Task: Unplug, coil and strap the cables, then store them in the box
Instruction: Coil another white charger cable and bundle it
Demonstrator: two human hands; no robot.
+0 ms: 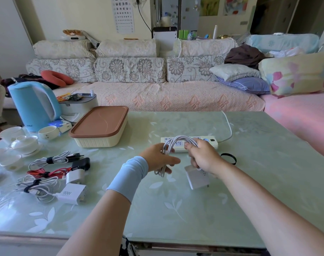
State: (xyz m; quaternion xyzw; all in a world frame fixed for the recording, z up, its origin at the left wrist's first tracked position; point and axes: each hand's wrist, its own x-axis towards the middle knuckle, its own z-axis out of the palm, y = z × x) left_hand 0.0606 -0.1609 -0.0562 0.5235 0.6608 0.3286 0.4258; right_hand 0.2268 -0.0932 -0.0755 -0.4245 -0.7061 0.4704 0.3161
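Observation:
A white cable (pixel 177 142) is gathered into loops stretched between my left hand (pixel 160 157) and my right hand (pixel 203 156), above the table's middle. Both hands grip the loops. Its white charger block (pixel 197 179) hangs under my right hand, close to the table top. Behind the hands lies a white power strip (pixel 210 143). A black strap (pixel 229 157) lies on the table just right of my right hand. The cream box with a brown lid (pixel 100 124) stands shut at the back left.
Three strapped cable bundles with chargers (pixel 52 174) lie at the left. A blue kettle (pixel 34 106), white teacups (pixel 24 143) and a grey appliance (pixel 80 106) crowd the far left. The table's green cover (pixel 176 209) runs to the near edge; a sofa stands behind.

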